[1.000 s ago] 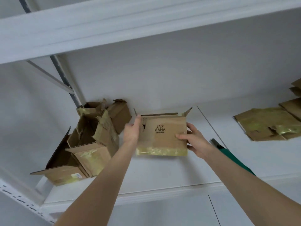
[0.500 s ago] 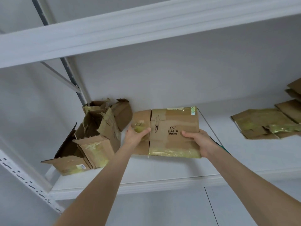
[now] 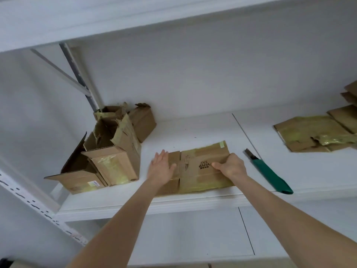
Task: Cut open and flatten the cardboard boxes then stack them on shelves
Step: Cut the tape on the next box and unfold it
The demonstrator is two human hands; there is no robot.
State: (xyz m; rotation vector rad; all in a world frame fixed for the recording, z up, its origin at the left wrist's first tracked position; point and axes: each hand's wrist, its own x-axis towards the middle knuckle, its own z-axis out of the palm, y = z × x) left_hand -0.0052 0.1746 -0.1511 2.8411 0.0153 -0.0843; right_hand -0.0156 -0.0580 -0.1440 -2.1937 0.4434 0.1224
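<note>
A flattened brown cardboard box with yellowish tape and "INS BAHA" print lies on the white shelf. My left hand presses flat on its left flaps with straight fingers. My right hand rests on the box's right part, its fingers curled over the far right edge and the thumb lying on the print. A green utility knife lies on the shelf just right of the box, blade end pointing away.
Several unflattened, torn boxes crowd the shelf's left end by the upright post. Flattened boxes lie stacked at the right. Another shelf board runs overhead.
The box went from standing open in both hands to lying flat on the shelf. My left hand moved from its left edge onto its top; the knife is now uncovered.
</note>
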